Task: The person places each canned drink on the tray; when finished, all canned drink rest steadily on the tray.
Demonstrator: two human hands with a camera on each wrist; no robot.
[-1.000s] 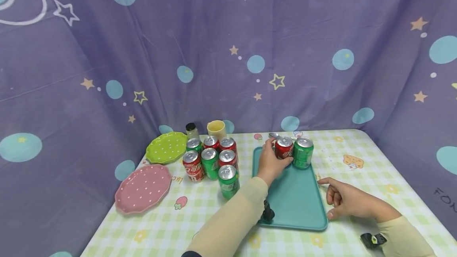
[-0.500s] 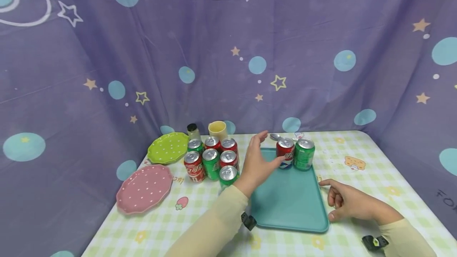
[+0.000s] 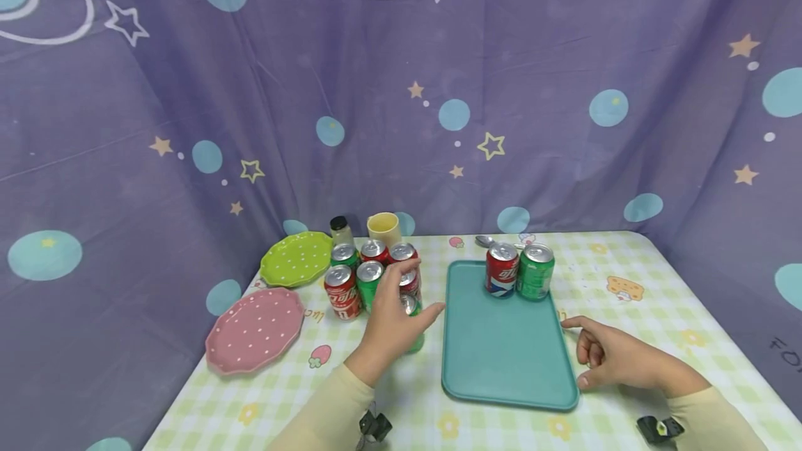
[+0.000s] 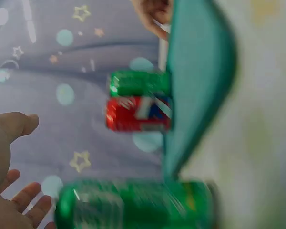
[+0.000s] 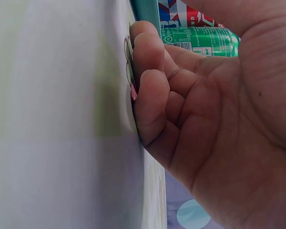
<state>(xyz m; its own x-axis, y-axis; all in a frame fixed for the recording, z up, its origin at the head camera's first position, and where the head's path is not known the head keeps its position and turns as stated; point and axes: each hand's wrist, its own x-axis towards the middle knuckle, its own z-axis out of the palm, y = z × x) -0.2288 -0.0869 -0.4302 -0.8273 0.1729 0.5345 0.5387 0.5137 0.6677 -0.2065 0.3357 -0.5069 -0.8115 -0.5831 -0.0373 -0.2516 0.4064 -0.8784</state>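
My left hand (image 3: 390, 322) is beside the group of soda cans, fingers spread and holding nothing. It partly hides the nearest green can (image 3: 416, 344), which shows large in the left wrist view, close below the fingers. On the far end of the teal tray (image 3: 509, 350) a red cola can (image 3: 501, 275) and a green can (image 3: 535, 275) stand upright side by side. At the tray's right edge rests my right hand (image 3: 617, 359), its index finger reaching forward and the other fingers loosely bent with nothing in them.
Red and green cans, such as a red can (image 3: 343, 294), stand grouped left of the tray. Behind them are a yellow mug (image 3: 384, 228) and a black-capped jar (image 3: 341, 232). A pink plate (image 3: 253, 331) and a green plate (image 3: 296, 259) lie further left. A spoon (image 3: 484, 241) lies behind the tray.
My left hand has let go of the red cola can on the tray and moved left and nearer, over to the can group. My right hand has stayed in place.
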